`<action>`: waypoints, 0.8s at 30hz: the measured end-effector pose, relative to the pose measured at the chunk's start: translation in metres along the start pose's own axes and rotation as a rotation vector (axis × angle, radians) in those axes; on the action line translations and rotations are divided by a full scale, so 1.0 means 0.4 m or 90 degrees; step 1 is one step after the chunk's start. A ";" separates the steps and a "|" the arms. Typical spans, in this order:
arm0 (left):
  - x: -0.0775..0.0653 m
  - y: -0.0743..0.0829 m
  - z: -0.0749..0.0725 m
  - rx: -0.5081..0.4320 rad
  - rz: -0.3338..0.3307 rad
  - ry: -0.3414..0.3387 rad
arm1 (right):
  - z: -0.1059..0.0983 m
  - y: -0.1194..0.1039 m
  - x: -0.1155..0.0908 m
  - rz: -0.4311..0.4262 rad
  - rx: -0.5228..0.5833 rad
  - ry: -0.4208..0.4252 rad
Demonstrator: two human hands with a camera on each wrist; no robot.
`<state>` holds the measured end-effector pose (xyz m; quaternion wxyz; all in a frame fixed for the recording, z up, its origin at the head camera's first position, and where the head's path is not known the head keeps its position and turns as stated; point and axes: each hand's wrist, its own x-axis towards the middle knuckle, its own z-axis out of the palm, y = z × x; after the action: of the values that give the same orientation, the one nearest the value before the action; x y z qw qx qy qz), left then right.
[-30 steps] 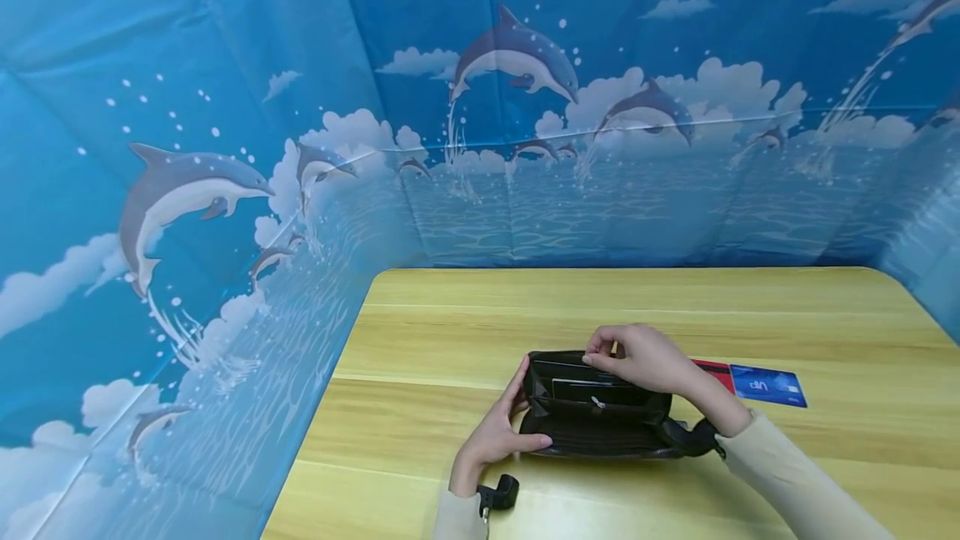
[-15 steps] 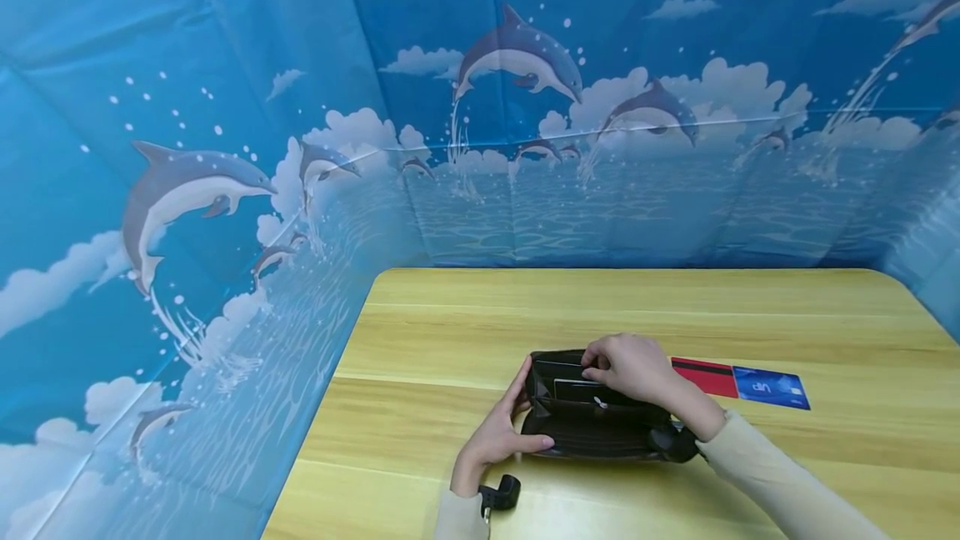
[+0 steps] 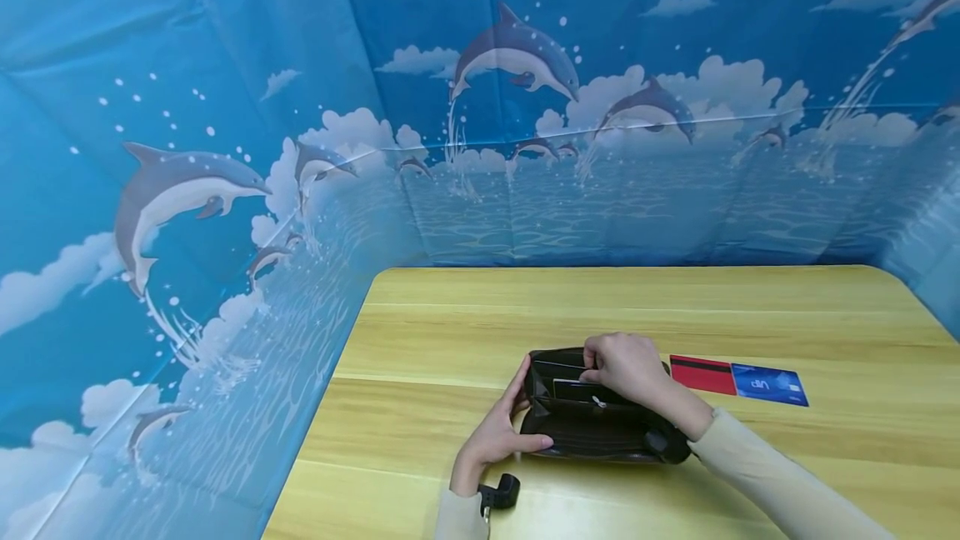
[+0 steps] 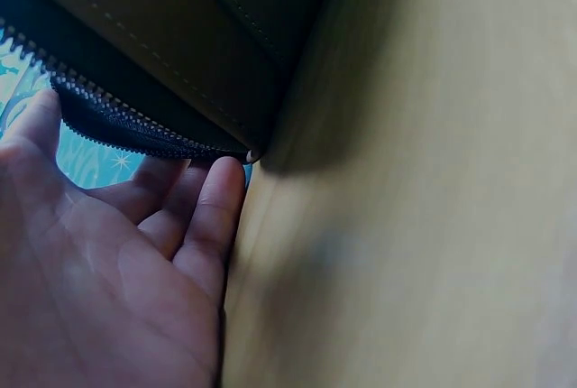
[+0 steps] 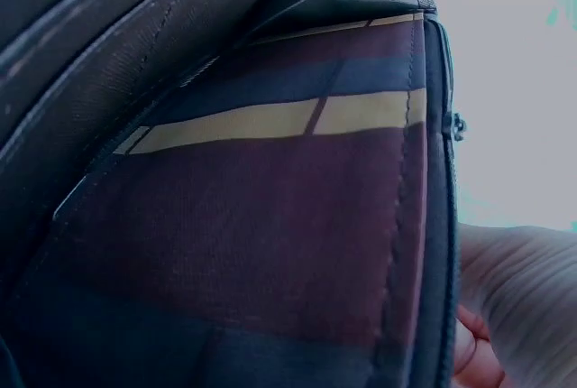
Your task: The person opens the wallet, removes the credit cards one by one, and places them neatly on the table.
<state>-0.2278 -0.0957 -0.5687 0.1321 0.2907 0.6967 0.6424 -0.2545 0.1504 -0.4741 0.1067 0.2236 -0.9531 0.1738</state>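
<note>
On the near half of the tabletop (image 3: 450,315), at the left, here's the left hand (image 3: 498,436), thumb over the near edge of the black wallet (image 3: 592,437), fingers along its left end, a steadying grip. The wrist view from that side shows the fingertips tucked close against the zip teeth (image 4: 135,126). Now across to the wallet itself: unzipped, gaping toward the wearer, its inner dividers on show, a little silver zip pull (image 3: 598,401) hanging mid-front, and just above that a thin pale edge, pocket trim or a card, hard to call. And in comes the right hand (image 3: 626,369), fingers bent down at the upper pockets, thumb beneath; whether anything is pinched there, I cannot tell, the knuckles hide it. Further right, flat on the tabletop, the red card (image 3: 702,375) with its dark stripe, and beyond it the blue card (image 3: 770,384), edge to edge with the red one. My read: this is the pocket-work stage, one hand bracing, the other busy among the dividers. What the next move calls for, I'd judge, is the left hand holding that mouth wide while the right works carefully along the slot.
</note>
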 end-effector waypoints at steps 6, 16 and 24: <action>-0.001 -0.002 0.000 0.001 0.006 -0.001 | 0.000 0.001 -0.003 -0.012 0.007 0.004; -0.003 -0.005 0.002 -0.001 0.001 0.001 | -0.011 0.008 -0.007 -0.024 0.042 -0.027; -0.001 0.002 0.001 0.001 0.013 -0.001 | -0.026 0.015 -0.009 -0.032 0.080 -0.052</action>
<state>-0.2271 -0.0955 -0.5679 0.1259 0.2983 0.6942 0.6429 -0.2529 0.1607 -0.4672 0.0581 0.2608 -0.9378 0.2215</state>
